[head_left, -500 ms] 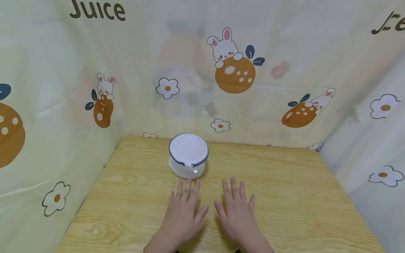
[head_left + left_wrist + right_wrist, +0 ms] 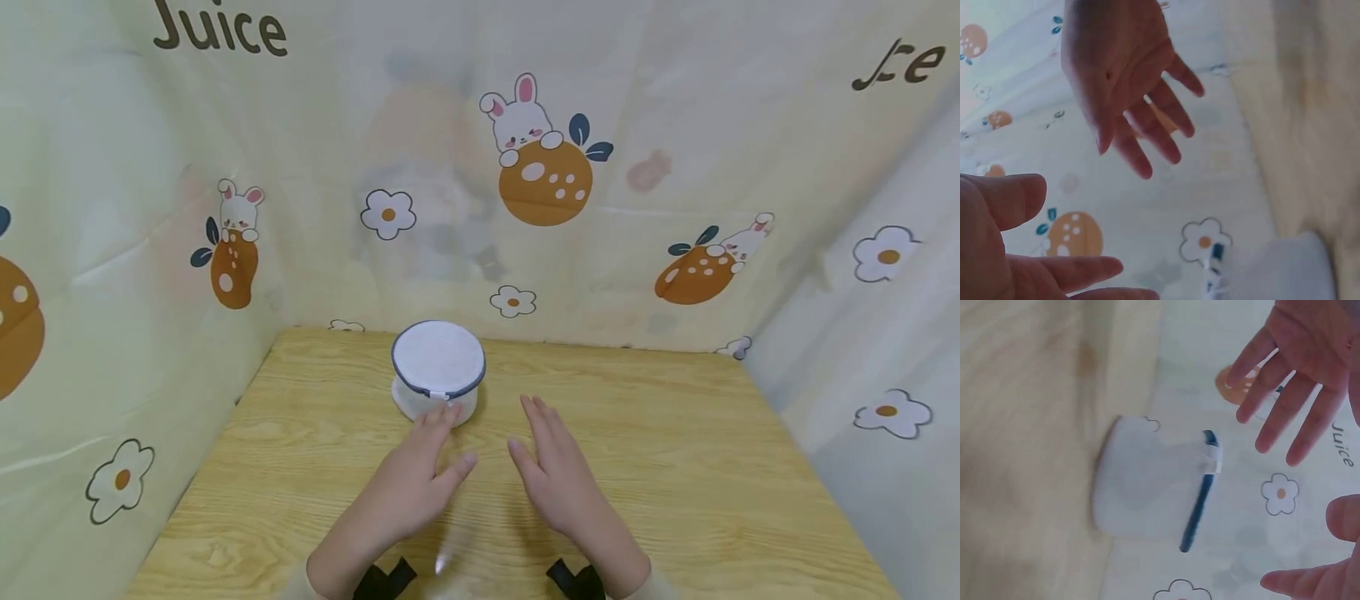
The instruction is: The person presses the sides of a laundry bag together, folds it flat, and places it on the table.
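Left hand point(image 2: 408, 487) and right hand point(image 2: 561, 483) turn palms-inward from palms-down, fingers straight, empty; zippered mesh bag point(image 2: 438, 357) stands ungripped beyond left fingertips.

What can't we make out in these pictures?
1. Inside of the white container, all views: hidden by its top and wall.
2. Part of its front, head view: covered by the left hand.
3. Part of it, left wrist view: cut off by the bottom edge.
4. Most of the right hand, right wrist view: cut off by the picture's edges.
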A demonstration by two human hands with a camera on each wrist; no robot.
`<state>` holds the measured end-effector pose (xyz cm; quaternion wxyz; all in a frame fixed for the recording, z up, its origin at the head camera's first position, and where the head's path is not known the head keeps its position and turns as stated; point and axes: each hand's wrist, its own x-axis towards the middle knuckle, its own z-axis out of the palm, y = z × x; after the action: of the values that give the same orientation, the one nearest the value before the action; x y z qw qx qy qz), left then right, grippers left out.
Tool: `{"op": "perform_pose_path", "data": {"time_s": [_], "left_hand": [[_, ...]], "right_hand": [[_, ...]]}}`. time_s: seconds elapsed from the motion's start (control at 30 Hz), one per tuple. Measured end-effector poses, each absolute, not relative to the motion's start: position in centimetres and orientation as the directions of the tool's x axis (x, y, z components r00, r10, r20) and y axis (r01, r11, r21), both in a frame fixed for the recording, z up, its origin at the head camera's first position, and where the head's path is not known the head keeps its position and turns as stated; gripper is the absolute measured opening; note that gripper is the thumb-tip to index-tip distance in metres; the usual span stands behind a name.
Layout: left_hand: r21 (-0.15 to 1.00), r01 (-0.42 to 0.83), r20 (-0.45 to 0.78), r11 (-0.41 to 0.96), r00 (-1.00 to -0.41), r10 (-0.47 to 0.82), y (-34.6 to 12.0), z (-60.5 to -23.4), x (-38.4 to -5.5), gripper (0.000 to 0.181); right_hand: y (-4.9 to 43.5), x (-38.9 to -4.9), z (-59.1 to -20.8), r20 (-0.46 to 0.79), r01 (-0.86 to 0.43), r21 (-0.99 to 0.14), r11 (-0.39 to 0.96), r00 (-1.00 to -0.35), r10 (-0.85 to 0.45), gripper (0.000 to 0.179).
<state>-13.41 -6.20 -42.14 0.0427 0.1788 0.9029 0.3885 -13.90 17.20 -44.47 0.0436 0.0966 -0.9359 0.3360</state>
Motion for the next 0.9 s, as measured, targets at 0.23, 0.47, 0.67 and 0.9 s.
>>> {"op": "perform_pose_path", "data": {"time_s": [0.23, 0.47, 0.67, 0.9], "left_hand": [[0.779, 0.236, 0.076, 0.581, -0.955, 0.286, -7.6, -39.8, -15.7, 0.076], [0.853, 0.125, 0.025, 0.506, -0.980, 0.199, -9.4, -38.2, -18.3, 0.068], [0.891, 0.072, 0.017, 0.448, -0.992, 0.125, -11.2, -38.3, -21.1, 0.067], [0.919, 0.024, -0.005, 0.392, -0.997, 0.074, -12.6, -39.0, -24.3, 0.066]], "right_hand": [[16.7, -16.2, -42.1, 0.170, -0.227, -0.740, 0.633, -0.974, -0.151, 0.062], [16.3, -18.9, -41.5, 0.126, -0.173, -0.878, 0.446, -0.983, -0.134, 0.057], [15.6, -21.4, -41.9, 0.175, -0.195, -0.950, 0.243, -0.979, -0.101, 0.049], [15.6, -24.2, -42.6, 0.138, -0.139, -0.989, -0.057, -0.990, 0.017, 0.041]]}}
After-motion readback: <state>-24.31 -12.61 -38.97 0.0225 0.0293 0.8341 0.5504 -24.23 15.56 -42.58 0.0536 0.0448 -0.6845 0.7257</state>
